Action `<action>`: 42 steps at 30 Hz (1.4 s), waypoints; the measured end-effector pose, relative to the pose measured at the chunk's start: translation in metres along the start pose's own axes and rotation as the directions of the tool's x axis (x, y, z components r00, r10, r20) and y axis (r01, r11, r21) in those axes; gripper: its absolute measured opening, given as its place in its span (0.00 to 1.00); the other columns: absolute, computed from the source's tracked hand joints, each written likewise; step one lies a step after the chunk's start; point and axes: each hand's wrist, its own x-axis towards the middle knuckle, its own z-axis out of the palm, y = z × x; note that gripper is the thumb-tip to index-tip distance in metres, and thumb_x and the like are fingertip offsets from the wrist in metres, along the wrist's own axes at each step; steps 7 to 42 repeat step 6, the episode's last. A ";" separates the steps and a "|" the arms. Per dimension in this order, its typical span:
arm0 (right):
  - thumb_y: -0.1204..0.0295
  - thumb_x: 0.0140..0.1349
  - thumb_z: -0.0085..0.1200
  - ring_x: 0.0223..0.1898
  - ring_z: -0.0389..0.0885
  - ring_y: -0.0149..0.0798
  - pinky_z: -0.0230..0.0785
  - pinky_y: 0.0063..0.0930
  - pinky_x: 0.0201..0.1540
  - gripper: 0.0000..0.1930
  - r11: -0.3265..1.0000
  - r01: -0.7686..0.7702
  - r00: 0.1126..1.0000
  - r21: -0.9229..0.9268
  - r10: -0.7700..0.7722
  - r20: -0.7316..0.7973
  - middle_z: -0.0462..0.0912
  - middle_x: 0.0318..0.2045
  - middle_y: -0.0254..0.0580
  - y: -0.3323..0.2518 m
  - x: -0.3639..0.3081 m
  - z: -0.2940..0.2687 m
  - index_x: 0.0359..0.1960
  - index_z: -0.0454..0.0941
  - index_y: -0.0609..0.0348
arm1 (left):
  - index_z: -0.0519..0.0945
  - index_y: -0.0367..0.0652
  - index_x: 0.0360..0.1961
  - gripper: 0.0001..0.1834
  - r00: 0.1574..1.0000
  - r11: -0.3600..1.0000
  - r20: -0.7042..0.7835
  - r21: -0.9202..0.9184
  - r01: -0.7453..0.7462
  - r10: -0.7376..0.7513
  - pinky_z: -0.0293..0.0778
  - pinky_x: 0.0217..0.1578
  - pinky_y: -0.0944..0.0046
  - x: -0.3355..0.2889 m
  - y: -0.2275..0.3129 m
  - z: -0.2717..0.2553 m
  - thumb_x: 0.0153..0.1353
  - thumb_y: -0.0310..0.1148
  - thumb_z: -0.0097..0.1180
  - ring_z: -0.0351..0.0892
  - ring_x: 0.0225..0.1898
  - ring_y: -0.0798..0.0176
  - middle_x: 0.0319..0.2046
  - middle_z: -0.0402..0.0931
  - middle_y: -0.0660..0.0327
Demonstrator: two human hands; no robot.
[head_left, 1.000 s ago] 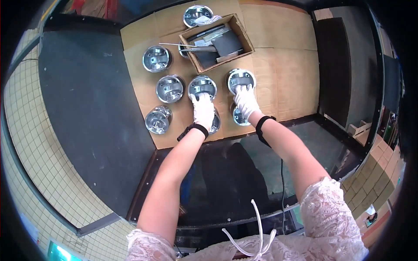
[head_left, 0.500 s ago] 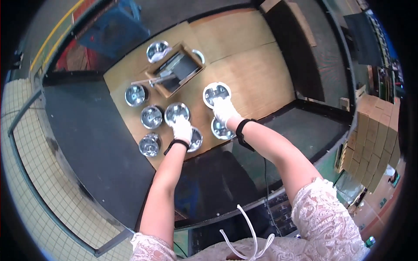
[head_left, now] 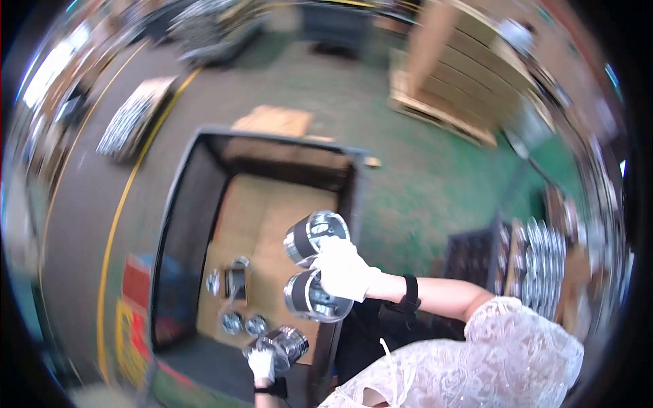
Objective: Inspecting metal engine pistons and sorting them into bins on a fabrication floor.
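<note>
My right hand point(head_left: 343, 270), in a white glove, is closed around two shiny metal pistons, an upper piston point(head_left: 317, 236) and a lower piston point(head_left: 315, 297), raised beside the bin's right wall. Lower in the view, my white-gloved left hand point(head_left: 262, 365) is wrapped round shiny piston metal point(head_left: 289, 345); whether that is one piston or two I cannot tell. Several more pistons stand on the cardboard-lined floor point(head_left: 272, 204) of the dark bin, among them one piston point(head_left: 231, 323) and another piston point(head_left: 256, 326). Blur softens the fingers.
A small open cardboard box point(head_left: 236, 285) with grey contents sits inside the bin, whose tall dark wall point(head_left: 194, 197) surrounds it. To the right, a dark rack point(head_left: 473, 257) stands beside stacked silvery round parts point(head_left: 544, 262). Cartons on a pallet point(head_left: 469, 81) stand farther off.
My view has swung to the right and the surroundings are blurred. Both hands have lifted pistons off the cardboard; the right hand's pair is now up by the bin's right wall.
</note>
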 end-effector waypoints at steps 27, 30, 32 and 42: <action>0.70 0.50 0.51 0.34 0.78 0.59 0.68 0.55 0.38 0.12 0.817 -0.441 0.890 -0.372 0.345 -0.297 0.78 0.33 0.64 -0.067 -0.138 -0.119 0.28 0.81 0.69 | 0.79 0.36 0.51 0.22 0.973 0.592 0.122 -0.776 0.218 -0.198 0.77 0.44 0.56 0.060 -0.039 -0.036 0.60 0.38 0.55 0.82 0.43 0.52 0.45 0.82 0.49; 0.70 0.50 0.51 0.34 0.78 0.59 0.68 0.55 0.38 0.12 0.817 -0.441 0.890 -0.372 0.345 -0.297 0.78 0.33 0.64 -0.067 -0.138 -0.119 0.28 0.81 0.69 | 0.79 0.36 0.51 0.22 0.973 0.592 0.122 -0.776 0.218 -0.198 0.77 0.44 0.56 0.060 -0.039 -0.036 0.60 0.38 0.55 0.82 0.43 0.52 0.45 0.82 0.49; 0.70 0.50 0.51 0.34 0.78 0.59 0.68 0.55 0.38 0.12 0.817 -0.441 0.890 -0.372 0.345 -0.297 0.78 0.33 0.64 -0.067 -0.138 -0.119 0.28 0.81 0.69 | 0.79 0.36 0.51 0.22 0.973 0.592 0.122 -0.776 0.218 -0.198 0.77 0.44 0.56 0.060 -0.039 -0.036 0.60 0.38 0.55 0.82 0.43 0.52 0.45 0.82 0.49; 0.70 0.50 0.51 0.34 0.78 0.59 0.68 0.55 0.38 0.12 0.817 -0.441 0.890 -0.372 0.345 -0.297 0.78 0.33 0.64 -0.067 -0.138 -0.119 0.28 0.81 0.69 | 0.79 0.36 0.51 0.22 0.973 0.592 0.122 -0.776 0.218 -0.198 0.77 0.44 0.56 0.060 -0.039 -0.036 0.60 0.38 0.55 0.82 0.43 0.52 0.45 0.82 0.49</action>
